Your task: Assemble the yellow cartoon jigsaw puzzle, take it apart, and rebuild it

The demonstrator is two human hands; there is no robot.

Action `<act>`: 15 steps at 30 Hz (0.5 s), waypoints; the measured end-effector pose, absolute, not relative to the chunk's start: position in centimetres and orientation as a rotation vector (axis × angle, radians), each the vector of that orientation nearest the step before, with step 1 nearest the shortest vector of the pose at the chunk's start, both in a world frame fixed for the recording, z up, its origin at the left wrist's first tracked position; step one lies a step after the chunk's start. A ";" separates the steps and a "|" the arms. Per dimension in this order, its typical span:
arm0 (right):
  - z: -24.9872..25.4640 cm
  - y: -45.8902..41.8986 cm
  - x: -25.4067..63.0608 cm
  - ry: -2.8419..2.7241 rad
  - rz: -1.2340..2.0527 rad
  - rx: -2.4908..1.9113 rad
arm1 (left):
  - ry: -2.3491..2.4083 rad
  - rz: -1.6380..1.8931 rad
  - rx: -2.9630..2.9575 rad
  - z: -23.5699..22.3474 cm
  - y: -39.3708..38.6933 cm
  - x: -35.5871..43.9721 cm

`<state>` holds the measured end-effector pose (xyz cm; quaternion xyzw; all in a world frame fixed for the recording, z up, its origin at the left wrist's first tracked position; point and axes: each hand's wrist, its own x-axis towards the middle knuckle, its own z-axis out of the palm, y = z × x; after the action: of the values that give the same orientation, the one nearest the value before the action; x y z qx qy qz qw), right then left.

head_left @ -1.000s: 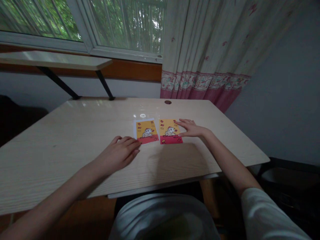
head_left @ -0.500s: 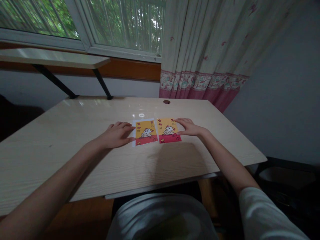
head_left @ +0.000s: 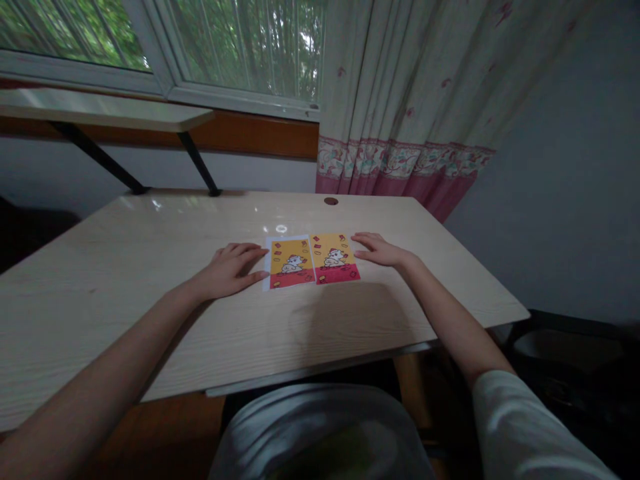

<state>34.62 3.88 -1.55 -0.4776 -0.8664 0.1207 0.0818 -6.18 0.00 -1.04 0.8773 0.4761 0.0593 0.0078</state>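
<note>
Two yellow-and-red printed sheets with a white cartoon animal lie side by side, flat on the desk. The left printed sheet (head_left: 291, 265) has a white border along its left and top edges. The right printed sheet (head_left: 335, 259) shows no such border, and its left edge meets the other sheet. My left hand (head_left: 233, 270) rests with fingers apart, its thumb and fingertips touching the left sheet's white border. Just beyond the right sheet's right edge, my right hand (head_left: 380, 251) has its thumb and fingers spread and grips nothing.
The pale wooden desk (head_left: 240, 347) has a round cable hole (head_left: 331, 201) near its back edge. A raised shelf (head_left: 110, 110) on dark brackets stands at the back left. A curtain (head_left: 400, 133) hangs beside the window, and a dark chair (head_left: 570, 327) is at the right.
The right sheet has shifted slightly left against the left sheet, closing the narrow gap. My right hand has come off its edge. My left hand stays at the left sheet.
</note>
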 end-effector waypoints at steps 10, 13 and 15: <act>-1.3 3.8 34.6 -2.460 0.225 -1.386 | 1.491 0.221 2.781 -1.0 0.0 -6.3; -0.8 2.6 31.6 -2.444 0.261 -1.216 | 1.419 0.266 2.832 -0.7 -0.3 -6.1; -0.7 1.7 29.4 -2.454 0.256 -1.190 | 1.351 0.284 2.854 -0.5 -0.4 -6.1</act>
<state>29.42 1.72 -0.65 -0.4258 -0.8777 0.0917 0.1998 -6.08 -0.38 -0.51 0.9002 0.4259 0.0896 -0.0145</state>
